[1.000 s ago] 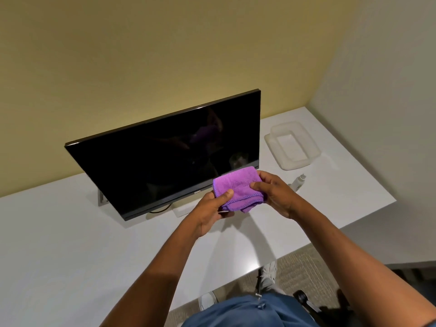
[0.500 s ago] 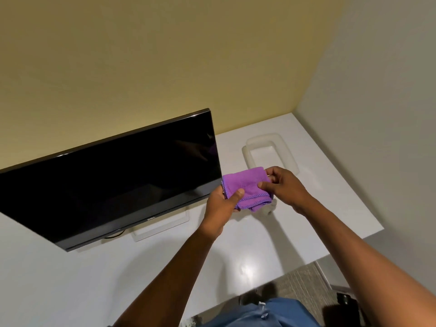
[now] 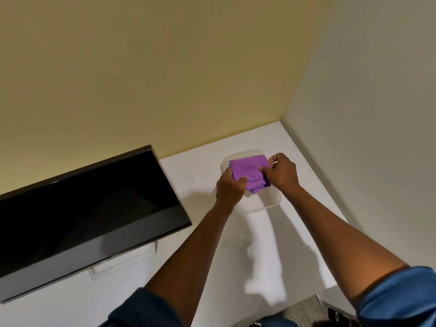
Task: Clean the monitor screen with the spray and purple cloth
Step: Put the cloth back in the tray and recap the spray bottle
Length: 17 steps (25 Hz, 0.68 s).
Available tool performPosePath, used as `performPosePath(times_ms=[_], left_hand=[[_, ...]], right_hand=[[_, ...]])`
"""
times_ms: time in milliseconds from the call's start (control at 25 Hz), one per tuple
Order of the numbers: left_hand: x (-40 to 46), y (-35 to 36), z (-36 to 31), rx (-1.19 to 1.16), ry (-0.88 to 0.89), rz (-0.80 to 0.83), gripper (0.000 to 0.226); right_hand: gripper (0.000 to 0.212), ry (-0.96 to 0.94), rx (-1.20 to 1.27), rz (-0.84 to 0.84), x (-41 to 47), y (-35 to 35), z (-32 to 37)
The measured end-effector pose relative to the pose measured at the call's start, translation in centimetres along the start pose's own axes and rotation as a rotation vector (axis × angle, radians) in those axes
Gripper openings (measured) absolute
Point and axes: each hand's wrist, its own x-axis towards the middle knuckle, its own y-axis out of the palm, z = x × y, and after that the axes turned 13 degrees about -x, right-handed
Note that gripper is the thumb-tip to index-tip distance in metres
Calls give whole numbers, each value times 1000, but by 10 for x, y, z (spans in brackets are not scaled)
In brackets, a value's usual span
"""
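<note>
So from my feed: nearest the camera I had both blue sleeves (image 3: 398, 296) at the bottom edge, with the two bare forearms reaching out over the white desk (image 3: 205, 173). Near-left sat the monitor (image 3: 77, 213), screen dark, tilted across the frame with its pale stand base (image 3: 122, 260) poking out underneath.

Further out, the left hand (image 3: 230, 188) was closed on the near-left corner of the purple cloth (image 3: 249, 172), thumb pinched on top of the stitched edge. The right hand (image 3: 282, 174) was curled shut on the cloth's right side, fingertips tucked into the fold. So the cloth sat folded right between the two hands, held up off the desk, a bit of it hanging down below the grip.

Directly under and behind the cloth was the clear plastic tray (image 3: 266, 206), its rim showing past the hands on the far and near sides.

Couldn't make out the spray bottle, there was just a blurry pale smear on the desk between the arms.

Past all that, just the yellow wall (image 3: 141, 79) and the grey wall (image 3: 368, 114) on the right.
</note>
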Motion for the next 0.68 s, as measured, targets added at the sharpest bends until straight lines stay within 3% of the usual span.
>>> performPosePath(times_ms=[120,280,440,680], left_hand=[[25,12,-8,-33,-129,-8,48],[49,18,-6,-90,-266,5,51],[71,32,12,-168,-307,9,67],[71,37,2,-273,-354,39,60]], right_hand=[[21,-50,-85,44,25,12,4],[24,-59,-165,221,42,25,11],[29,-90,-214,308,50,37,3],[36,-88,-228,380,55,37,9]])
